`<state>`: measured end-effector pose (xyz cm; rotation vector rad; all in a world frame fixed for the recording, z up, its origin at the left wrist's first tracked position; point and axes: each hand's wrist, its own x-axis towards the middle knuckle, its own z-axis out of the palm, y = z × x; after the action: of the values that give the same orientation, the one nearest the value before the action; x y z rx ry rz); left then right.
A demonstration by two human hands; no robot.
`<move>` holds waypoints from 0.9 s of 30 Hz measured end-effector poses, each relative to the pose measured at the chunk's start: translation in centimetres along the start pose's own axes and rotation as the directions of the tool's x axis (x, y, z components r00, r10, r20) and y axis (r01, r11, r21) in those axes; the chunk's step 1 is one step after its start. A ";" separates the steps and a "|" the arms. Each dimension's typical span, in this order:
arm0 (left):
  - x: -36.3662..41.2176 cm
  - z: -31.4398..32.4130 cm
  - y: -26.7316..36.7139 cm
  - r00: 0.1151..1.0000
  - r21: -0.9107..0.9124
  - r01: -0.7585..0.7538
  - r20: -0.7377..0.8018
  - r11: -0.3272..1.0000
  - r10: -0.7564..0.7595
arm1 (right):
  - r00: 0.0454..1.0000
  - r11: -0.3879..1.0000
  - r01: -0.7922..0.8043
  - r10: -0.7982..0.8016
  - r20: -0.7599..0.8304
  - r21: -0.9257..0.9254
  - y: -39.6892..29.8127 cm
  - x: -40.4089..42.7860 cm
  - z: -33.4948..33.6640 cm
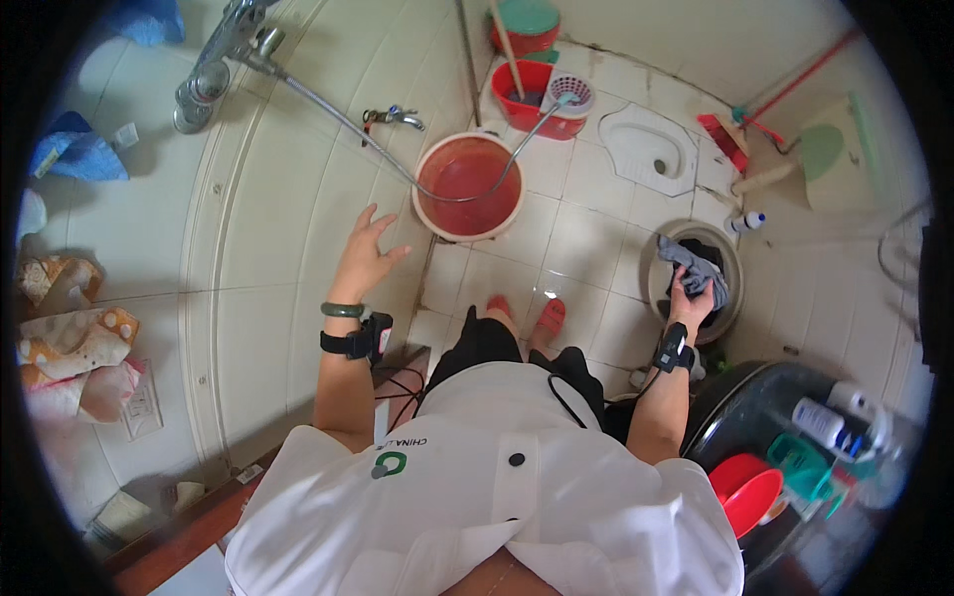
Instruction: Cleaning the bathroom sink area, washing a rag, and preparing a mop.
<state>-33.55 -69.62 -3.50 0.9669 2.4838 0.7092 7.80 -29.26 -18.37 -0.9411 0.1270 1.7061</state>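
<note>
My right hand (693, 296) grips a bunched grey cloth (697, 270) over a round pale basin (657, 272) on the right. Dark fabric (699, 250) lies in that basin, partly covered by the cloth. On the left, my left hand (370, 253) is raised with its fingers apart and nothing in it. Beyond it, near the wall, a large round tub (469, 190) with a pale rim and reddish inside stands on the floor. A metal shower hose (335, 112) droops across the tub, its pale blue head resting on a small white wringer basket (570, 93).
A red mop bucket (514, 112) stands behind the tub, below a wall tap (395, 117). A squat toilet (650, 149) is set into the tiled floor. A red broom (723, 141) leans at the right wall near a bottle (745, 222). A red bowl (745, 492) sits at lower right.
</note>
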 end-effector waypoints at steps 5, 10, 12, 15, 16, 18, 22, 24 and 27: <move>4.8 -0.2 -3.6 0.987 -0.059 0.156 0.041 0.986 -0.154 | 0.988 0.927 -0.144 0.157 0.009 -0.345 7.7 1.9 6.4; 13.8 0.9 -9.1 0.998 -0.019 0.056 -0.019 0.998 -0.056 | 0.952 0.678 -0.161 0.297 0.067 -0.717 16.8 5.2 11.3; 18.0 0.5 -10.1 0.998 -0.013 -0.028 -0.061 1.000 0.027 | 0.932 0.673 -0.165 0.346 0.109 -0.721 21.8 4.8 14.7; 24.7 -0.3 -9.3 0.990 -0.021 -0.124 -0.070 0.992 0.123 | 0.899 0.740 -0.299 0.430 0.083 -0.603 28.2 5.9 17.8; 26.4 -0.4 -8.8 1.000 -0.238 -0.008 0.024 0.971 0.015 | 0.908 0.741 -0.279 0.410 0.083 -0.611 30.1 6.4 18.6; 29.5 0.0 -7.7 0.987 -0.434 0.116 0.155 0.893 -0.053 | 0.912 0.527 -0.148 0.400 0.091 -0.837 31.9 7.1 20.6; 34.6 3.3 -4.3 0.961 -0.479 0.032 0.258 0.877 0.105 | 0.897 0.362 -0.066 0.430 0.104 -0.930 35.1 8.3 23.6; 37.1 6.0 -3.1 0.948 -0.509 0.008 0.278 0.861 0.156 | 0.850 0.399 -0.102 0.511 0.128 -0.911 36.2 8.3 25.0; 41.1 11.9 -1.1 0.869 -0.808 0.432 0.492 0.401 0.055 | 0.747 0.299 -0.049 0.645 0.164 -0.953 36.9 10.6 25.4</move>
<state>-56.43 -37.60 -20.39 0.3044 1.3482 1.3512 -37.44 -21.32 -21.62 -1.2103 -1.2615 2.4740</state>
